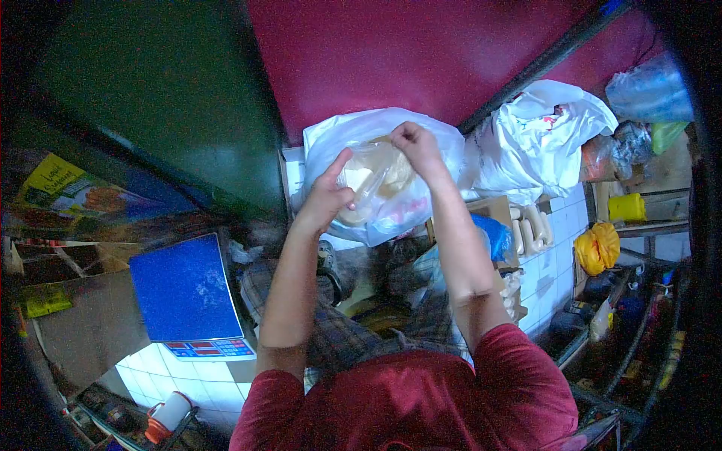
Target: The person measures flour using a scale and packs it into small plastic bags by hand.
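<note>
A large white plastic bag (320, 143) lies open in front of me, against the red panel. Inside it are pale round items (357, 180) in clear plastic. My left hand (328, 197) is at the left side of the clear plastic, thumb raised and fingers curled round its edge. My right hand (416, 147) pinches the top of the clear plastic on the right, fingers pressed together. Both hands are over the white bag.
Another white bag (534, 143) stands to the right. Below it are a blue bag (492, 234) and pale rolls (532, 229) in a box. A blue scale (184, 289) is at the left, an orange-and-white jug (169, 417) at the lower left, a yellow bag (598, 248) far right.
</note>
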`<state>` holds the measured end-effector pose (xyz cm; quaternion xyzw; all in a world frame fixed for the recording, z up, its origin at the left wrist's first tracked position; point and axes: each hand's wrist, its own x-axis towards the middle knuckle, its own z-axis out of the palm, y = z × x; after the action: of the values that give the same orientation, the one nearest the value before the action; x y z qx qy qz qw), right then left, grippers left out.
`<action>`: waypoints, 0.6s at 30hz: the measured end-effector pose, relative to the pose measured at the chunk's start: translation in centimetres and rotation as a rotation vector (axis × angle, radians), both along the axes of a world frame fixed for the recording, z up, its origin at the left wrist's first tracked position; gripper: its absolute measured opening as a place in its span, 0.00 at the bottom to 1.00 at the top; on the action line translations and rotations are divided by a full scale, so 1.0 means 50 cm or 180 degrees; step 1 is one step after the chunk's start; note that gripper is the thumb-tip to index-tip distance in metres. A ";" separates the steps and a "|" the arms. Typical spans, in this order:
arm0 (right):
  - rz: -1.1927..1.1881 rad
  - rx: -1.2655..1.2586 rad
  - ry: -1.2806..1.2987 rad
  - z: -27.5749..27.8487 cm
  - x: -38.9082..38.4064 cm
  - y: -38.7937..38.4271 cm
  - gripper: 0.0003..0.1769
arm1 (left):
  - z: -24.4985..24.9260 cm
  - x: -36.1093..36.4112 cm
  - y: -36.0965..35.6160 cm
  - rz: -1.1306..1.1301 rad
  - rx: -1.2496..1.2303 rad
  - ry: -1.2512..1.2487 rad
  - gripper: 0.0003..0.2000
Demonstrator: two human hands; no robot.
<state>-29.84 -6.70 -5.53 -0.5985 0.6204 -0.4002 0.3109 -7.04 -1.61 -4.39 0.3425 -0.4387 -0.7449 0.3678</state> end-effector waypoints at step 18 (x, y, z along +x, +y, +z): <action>-0.0240 -0.0217 -0.1122 0.005 0.170 0.148 0.07 | 0.025 0.058 0.008 0.1085 -0.0092 0.0862 0.38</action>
<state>-21.33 0.71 -5.26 -0.5057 0.5644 -0.5311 0.3791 -4.13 -1.22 -3.16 0.3032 -0.3318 -0.7048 0.5489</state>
